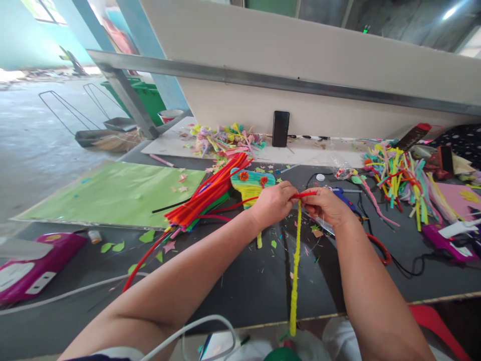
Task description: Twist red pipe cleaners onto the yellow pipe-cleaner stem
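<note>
A red fuzzy stem (307, 194) is stretched between the two hands above the middle of the bench (248, 291), and a long yellow fuzzy stem (296, 260) hangs from it, its lower end showing past the bench's near edge. The left hand (273, 201) pinches the red stem between thumb and fingers; the right hand (326, 205) pinches it too, just to the other side of the yellow one. Beyond the left wrist lies a blue-and-yellow fuzzy piece (248, 190) with two red flower shapes, and next to it, toward the left edge, a thick bundle of mostly red stems (210, 193). Just beyond the right wrist is a blue tool (344, 199), partly hidden. Small paper scraps and stars are scattered about. Farther out, a green sheet (112, 195) covers part of the left side, with a magenta box (56, 263) near the left edge and a magenta power strip (451, 243) toward the right edge. Along the far edge stand a pastel heap (225, 140), a dark phone (281, 129) propped upright against the white board (233, 100), and a multicoloured heap (400, 175) toward the far right corner.
</note>
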Available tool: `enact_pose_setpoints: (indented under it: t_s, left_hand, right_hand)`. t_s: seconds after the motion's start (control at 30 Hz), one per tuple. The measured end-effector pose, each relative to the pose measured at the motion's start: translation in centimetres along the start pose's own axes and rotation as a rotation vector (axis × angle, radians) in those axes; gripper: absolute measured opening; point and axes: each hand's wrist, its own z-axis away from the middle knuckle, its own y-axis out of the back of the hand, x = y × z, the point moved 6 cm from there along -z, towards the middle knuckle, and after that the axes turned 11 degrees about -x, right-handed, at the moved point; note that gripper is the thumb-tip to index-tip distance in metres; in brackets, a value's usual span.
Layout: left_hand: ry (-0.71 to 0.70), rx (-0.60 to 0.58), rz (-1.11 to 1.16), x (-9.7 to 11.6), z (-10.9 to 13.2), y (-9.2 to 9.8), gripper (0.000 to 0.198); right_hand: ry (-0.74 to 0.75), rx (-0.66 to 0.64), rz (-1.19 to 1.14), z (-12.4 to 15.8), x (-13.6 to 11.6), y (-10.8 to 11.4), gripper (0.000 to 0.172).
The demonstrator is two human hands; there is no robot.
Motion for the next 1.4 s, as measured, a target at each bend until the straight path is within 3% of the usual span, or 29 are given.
enact_pose_setpoints:
  t_s: [0.47,0.7,0.97,1.4]
  left_hand:
    - [-0.031,-0.015,-0.002,0.0,0.1,0.0,0.022]
    - [-0.048,0.06,0.114,-0.5,-0.2,0.4,0.015]
    - [0.129,-0.037,0.206,-1.6,-0.6,-0.4,0.014]
    - [0.203,-0.052,0.34,-2.3,-0.7,-1.5,0.014]
  right_hand:
    - [-0.002,0.003,0.026,0.2,-0.1,0.0,0.02]
    - [0.007,-0.003,0.038,0.1,-0.1,0.2,0.023]
    - [0.001,0.0,0.054,-0.2,0.2,0.4,0.022]
    - [-0.056,0.055,0.086,-0.7,1.1,0.6,0.018]
